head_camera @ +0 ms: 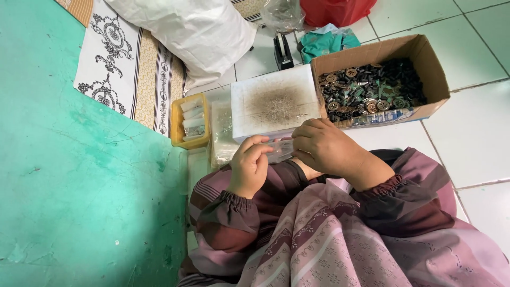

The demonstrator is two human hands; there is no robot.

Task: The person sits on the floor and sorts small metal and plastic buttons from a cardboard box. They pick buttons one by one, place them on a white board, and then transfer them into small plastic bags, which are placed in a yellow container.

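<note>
Both hands pinch one clear plastic bag [280, 150]: left hand [248, 166] and right hand [325, 147] each hold an end in a closed grip.

I sit on the white tile floor [478, 133] at home, doing small work: a patterned mat [127, 74], a pillow [186, 32], and a cardboard box [425, 64] of little parts (dark, round ones).
</note>
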